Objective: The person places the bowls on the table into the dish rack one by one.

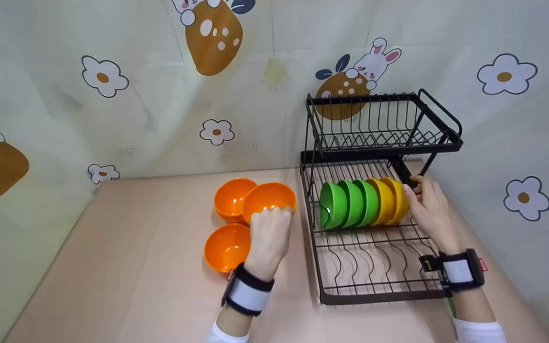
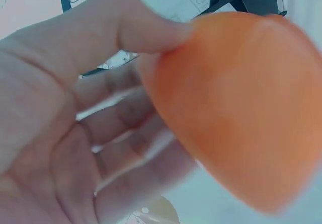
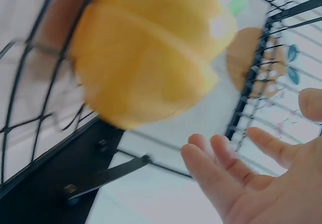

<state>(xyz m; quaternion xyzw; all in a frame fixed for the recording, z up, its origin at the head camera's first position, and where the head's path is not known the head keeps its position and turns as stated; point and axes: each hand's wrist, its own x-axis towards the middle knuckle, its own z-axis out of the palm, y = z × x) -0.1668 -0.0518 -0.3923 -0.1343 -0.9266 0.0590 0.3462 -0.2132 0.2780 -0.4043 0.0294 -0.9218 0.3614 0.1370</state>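
Observation:
My left hand (image 1: 269,240) pinches the rim of an orange bowl (image 1: 267,194), thumb on one side and fingers on the other; the left wrist view shows that bowl (image 2: 241,103) side-on. Other orange bowls (image 1: 229,245) sit on the table beside and behind it. At the right, my right hand (image 1: 429,209) is beside the outer yellow bowl (image 1: 397,200), its fingers loosely extended. In the right wrist view a gap shows between those fingers (image 3: 211,173) and the yellow bowl (image 3: 146,78). Two yellow bowls and three green bowls (image 1: 334,206) stand on edge in a row.
The row of bowls is on the lower tier of a black two-tier dish rack (image 1: 370,299). Its upper basket (image 1: 384,128) overhangs the back part. A patterned curtain (image 1: 160,109) stands behind the pale table (image 1: 127,267). Wire dividers (image 1: 370,262) cross the rack's front.

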